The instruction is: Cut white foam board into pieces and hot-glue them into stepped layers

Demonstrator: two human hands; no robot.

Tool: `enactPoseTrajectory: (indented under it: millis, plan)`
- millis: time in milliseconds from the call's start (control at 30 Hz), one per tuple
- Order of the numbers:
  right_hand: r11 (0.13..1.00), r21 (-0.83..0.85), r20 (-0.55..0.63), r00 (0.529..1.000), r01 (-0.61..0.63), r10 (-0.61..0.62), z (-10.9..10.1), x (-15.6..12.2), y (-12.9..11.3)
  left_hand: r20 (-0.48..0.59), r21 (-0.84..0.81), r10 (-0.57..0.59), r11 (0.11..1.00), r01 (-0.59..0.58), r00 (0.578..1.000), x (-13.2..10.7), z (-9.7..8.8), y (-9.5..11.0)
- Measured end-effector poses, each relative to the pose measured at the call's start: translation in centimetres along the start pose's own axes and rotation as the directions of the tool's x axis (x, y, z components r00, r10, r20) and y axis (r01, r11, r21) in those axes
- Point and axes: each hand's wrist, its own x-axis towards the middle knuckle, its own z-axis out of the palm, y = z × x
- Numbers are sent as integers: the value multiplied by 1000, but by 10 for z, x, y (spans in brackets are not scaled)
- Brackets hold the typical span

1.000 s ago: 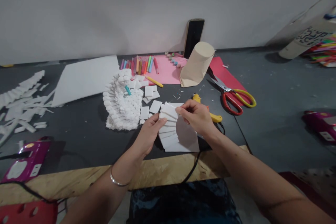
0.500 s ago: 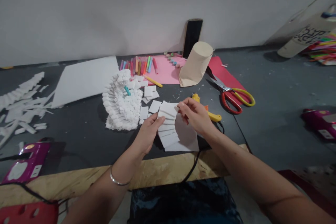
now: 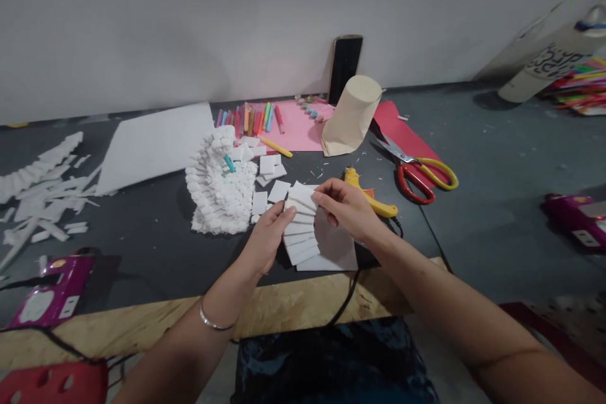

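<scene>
My left hand [image 3: 266,241] and my right hand [image 3: 347,207] hold a fanned row of overlapping white foam rectangles [image 3: 299,226] just above the dark table. The left fingers pinch its left edge; the right thumb and fingers pinch its top right corner. Under it lies a white sheet [image 3: 335,248]. Left of my hands stands a curved white model built of small foam pieces [image 3: 218,180], with loose white squares [image 3: 273,180] beside it. A yellow glue gun [image 3: 371,194] lies just behind my right hand.
Red and yellow scissors [image 3: 420,170], a beige paper cylinder [image 3: 351,115], a phone [image 3: 344,66] leaning on the wall, coloured markers [image 3: 250,117] on pink paper, a large white board [image 3: 154,142], white scraps [image 3: 36,189] at left, magenta power strips [image 3: 50,294] at both sides.
The fanned foam strip has been drawn slightly tighter and lower; my right hand shifted a little left along its top. The left hand keeps its pinch.
</scene>
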Motion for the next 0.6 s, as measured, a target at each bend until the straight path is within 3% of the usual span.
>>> enactPoseTrajectory:
  millis: [600]
  plan:
    - [998, 59, -64, 998, -2, 6, 4, -1, -3, 22, -13, 14, 1000, -13, 1000, 0, -2, -2]
